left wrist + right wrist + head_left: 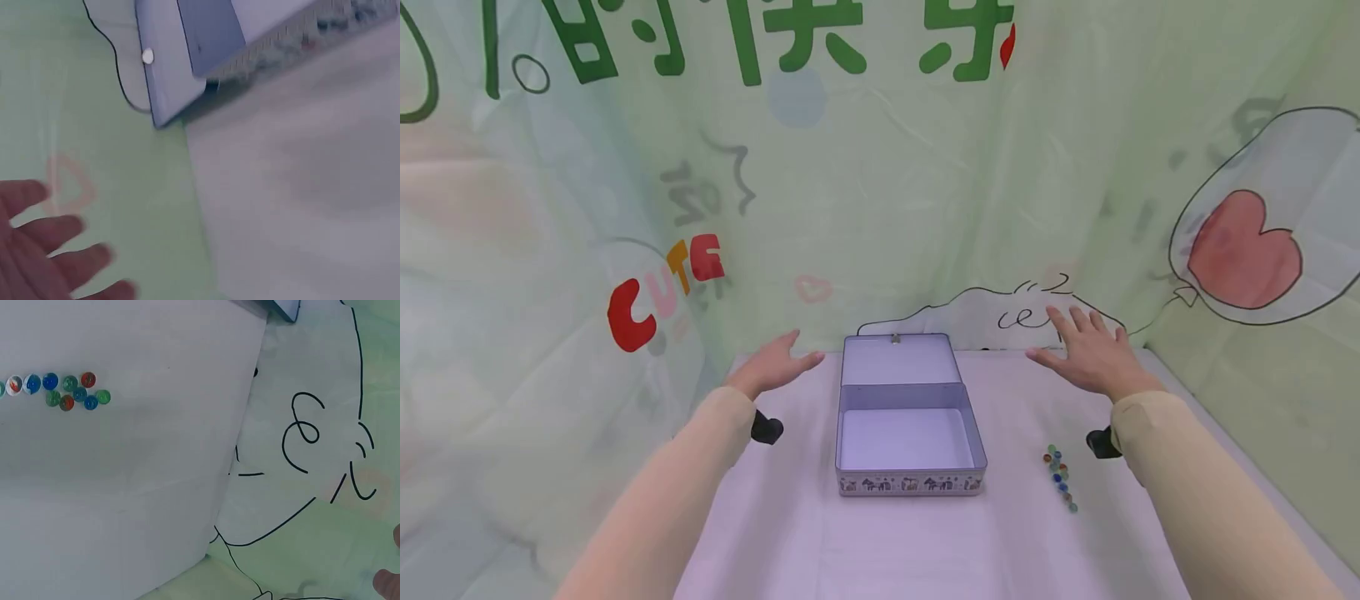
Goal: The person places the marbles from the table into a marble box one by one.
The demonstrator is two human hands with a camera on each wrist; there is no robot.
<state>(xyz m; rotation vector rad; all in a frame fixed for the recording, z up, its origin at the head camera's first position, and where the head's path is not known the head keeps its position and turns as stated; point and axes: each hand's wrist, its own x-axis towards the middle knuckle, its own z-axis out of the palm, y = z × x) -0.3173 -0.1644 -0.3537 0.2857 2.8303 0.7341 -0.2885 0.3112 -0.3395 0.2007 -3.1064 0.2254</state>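
Note:
An open metal tin box [910, 482] with a patterned front stands mid-table, its hinged lid [901, 360] tilted back and its inside bare. To its right, several glass marbles [1060, 479] lie in a small line; the right wrist view shows blue, green and red marbles [67, 402]. My left hand [775, 365] hovers left of the lid with fingers spread and nothing in it. In the left wrist view, the left hand's fingers [62, 240] are apart, with the tin's side [300, 40] beyond. My right hand [1093, 354] is raised behind the marbles, fingers spread, holding nothing.
A white cloth covers the table [895, 550]. Behind and beside it hangs a pale green printed curtain [880, 208] with letters, a balloon and hearts. Dark wrist cameras [766, 428] sit under both cuffs.

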